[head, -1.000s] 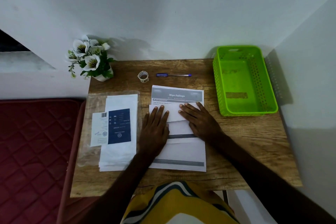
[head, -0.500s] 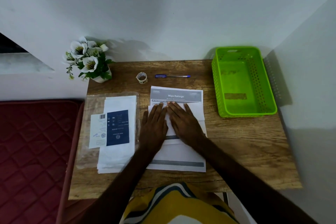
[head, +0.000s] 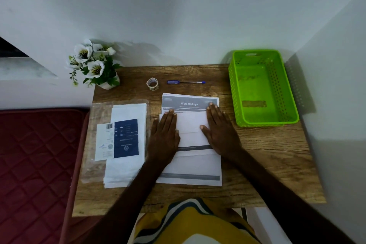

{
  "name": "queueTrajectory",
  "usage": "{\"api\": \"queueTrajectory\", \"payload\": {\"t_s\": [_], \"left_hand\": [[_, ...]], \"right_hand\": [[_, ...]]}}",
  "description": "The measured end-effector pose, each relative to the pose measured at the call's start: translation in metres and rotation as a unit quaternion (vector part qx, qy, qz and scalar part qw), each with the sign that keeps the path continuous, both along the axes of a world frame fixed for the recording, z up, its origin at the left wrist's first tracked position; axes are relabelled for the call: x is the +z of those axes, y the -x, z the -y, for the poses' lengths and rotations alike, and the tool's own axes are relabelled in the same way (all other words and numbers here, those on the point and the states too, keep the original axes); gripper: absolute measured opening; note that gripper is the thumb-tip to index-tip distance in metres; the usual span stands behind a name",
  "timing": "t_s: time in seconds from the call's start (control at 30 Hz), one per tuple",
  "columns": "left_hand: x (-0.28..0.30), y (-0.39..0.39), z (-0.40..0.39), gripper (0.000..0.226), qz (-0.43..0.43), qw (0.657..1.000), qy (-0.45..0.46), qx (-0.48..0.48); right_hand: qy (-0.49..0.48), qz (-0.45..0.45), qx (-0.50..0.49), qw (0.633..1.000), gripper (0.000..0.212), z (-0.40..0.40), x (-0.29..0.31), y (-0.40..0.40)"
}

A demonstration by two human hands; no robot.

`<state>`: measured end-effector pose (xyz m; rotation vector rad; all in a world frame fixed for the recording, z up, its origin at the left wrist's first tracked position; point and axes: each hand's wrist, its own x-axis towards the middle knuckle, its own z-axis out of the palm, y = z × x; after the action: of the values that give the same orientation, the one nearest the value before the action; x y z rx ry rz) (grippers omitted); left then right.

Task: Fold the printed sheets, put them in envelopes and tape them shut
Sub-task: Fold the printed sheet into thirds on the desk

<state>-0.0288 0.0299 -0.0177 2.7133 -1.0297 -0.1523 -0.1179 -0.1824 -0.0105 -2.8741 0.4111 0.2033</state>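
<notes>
Both flat palms are pressing matt white paper sheets point(head: 191, 130) onto a grainy wooden table point(head: 267, 144); left of them, crinkly clear plastic wrap point(head: 95, 125) is glinting; right, a perforated glossy plastic basket point(head: 289, 93).

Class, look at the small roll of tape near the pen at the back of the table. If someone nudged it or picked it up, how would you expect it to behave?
The tape roll seems to stand on its edge, so a nudge would probably set it rolling across the table, or tip it flat. It looks small with a hollow core, so it is likely light and easy to pinch.
</notes>
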Motion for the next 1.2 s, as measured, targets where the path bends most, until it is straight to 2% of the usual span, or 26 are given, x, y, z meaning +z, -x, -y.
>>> {"api": "queueTrajectory", "payload": {"t_s": [0.13,0.3,0.5,0.73,1.0,1.13,1.2], "left_hand": [[0.002,0.000,0.000,0.060,-0.017,1.000,-0.005,0.000],[0.004,-0.008,-0.006,0.066,-0.048,0.998,0.048,0.005],[0.005,-0.018,-0.016,0.084,-0.048,0.997,0.056,0.030],[0.006,-0.017,-0.015,0.083,-0.050,0.995,0.080,0.019],[0.006,-0.019,-0.017,0.088,-0.027,0.997,0.075,0.024],[0.012,-0.018,-0.015,0.089,0.031,0.996,0.079,0.010],[0.016,-0.018,-0.015,0.091,0.052,0.996,0.069,0.012]], "right_hand": [[-0.013,-0.001,0.001,1.000,0.073,0.000,0.012,-0.007],[-0.047,0.034,0.053,0.997,0.066,-0.006,0.028,-0.024],[-0.055,-0.029,0.079,0.995,0.074,-0.004,0.037,-0.048],[-0.069,-0.098,0.093,0.988,0.075,0.005,0.051,-0.071],[-0.060,-0.102,0.099,0.988,0.073,-0.005,0.062,-0.077],[-0.050,-0.090,0.103,0.989,0.078,-0.016,0.065,-0.070],[-0.046,-0.076,0.118,0.989,0.069,-0.019,0.066,-0.064]]}}
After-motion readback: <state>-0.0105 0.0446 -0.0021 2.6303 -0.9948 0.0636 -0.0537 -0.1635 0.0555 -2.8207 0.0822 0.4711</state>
